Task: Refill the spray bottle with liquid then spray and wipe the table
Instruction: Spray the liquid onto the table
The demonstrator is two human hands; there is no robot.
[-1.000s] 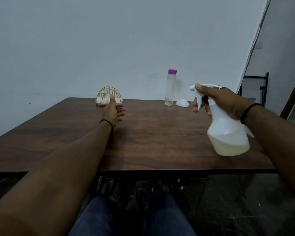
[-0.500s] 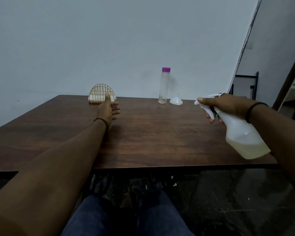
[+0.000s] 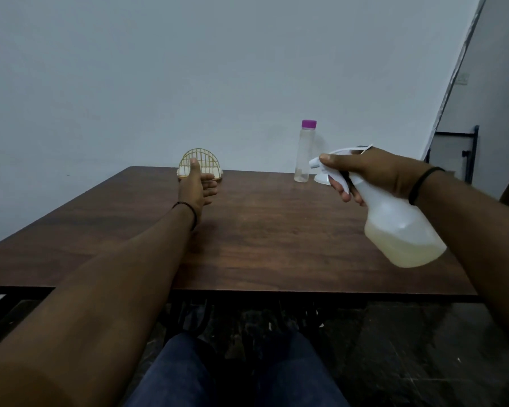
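R hand [image 3: 373,171] grips the spray bottle [image 3: 400,230] above the counter [image 3: 276,230] — tilted, fingers on trigger. L hand [image 3: 199,186] rests on counter, relaxed — just before the wire holder [image 3: 200,165].

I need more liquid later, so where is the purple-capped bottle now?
In the head view, the purple-capped bottle stands upright at the table's far edge, right of centre, just left of the white funnel.
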